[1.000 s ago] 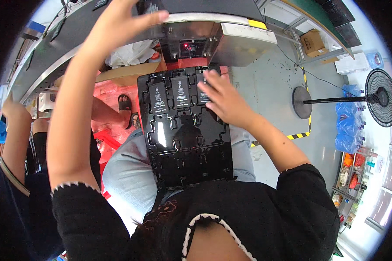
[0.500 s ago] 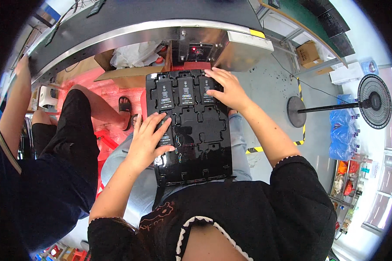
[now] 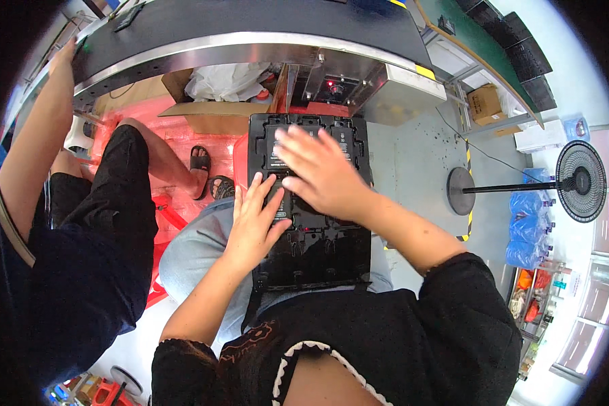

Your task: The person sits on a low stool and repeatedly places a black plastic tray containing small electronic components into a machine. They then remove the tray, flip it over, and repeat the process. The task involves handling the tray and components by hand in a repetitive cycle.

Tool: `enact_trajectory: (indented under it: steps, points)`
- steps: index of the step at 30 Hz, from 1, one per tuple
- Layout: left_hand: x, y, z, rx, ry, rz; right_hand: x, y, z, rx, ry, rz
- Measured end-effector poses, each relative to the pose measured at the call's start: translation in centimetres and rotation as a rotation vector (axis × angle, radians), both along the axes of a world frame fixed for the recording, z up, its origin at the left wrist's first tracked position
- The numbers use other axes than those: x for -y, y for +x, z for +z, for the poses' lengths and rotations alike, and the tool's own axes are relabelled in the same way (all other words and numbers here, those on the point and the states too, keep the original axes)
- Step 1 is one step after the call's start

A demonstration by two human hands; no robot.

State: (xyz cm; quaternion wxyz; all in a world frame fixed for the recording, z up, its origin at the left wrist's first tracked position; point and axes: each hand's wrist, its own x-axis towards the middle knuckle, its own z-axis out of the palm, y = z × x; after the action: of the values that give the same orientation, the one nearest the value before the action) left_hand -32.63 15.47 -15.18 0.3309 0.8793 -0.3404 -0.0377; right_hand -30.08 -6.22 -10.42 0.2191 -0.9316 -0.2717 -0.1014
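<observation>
A black plastic tray (image 3: 331, 260) with moulded pockets rests on my lap. Flat black phone batteries (image 3: 346, 143) with pale print lie in its far pockets. My left hand (image 3: 254, 227) lies spread on the tray's left side, its fingertips at a battery there. Slightly blurred, my right hand (image 3: 328, 177) reaches across the far part of the tray with its fingers stretched out. Its fingertips are over the upper left battery, close to my left fingers; whether they touch it I cannot tell. Part of the battery row is hidden beneath my right hand.
A black-topped bench (image 3: 250, 24) with a metal edge runs ahead, with an open cardboard box (image 3: 216, 122) below it. At my left sits a co-worker (image 3: 81, 271), one arm reaching to the bench. A fan (image 3: 578, 179) stands to the right.
My right hand has moved left and nearer, from the tray's far right corner to beside my left hand. The tray and my left hand appear shifted slightly right in the view.
</observation>
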Motion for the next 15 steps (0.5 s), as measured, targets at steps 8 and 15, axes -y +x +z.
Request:
enact_trajectory:
  steps: [8,15]
  points:
    - [2.4,13.7,10.6,0.502,-0.289,-0.028,13.8,19.9,13.8,0.371,-0.166,-0.406]
    - [9.9,36.5,14.4,0.661,0.079,0.065,19.7,29.1,15.6,-0.396,-0.430,-0.357]
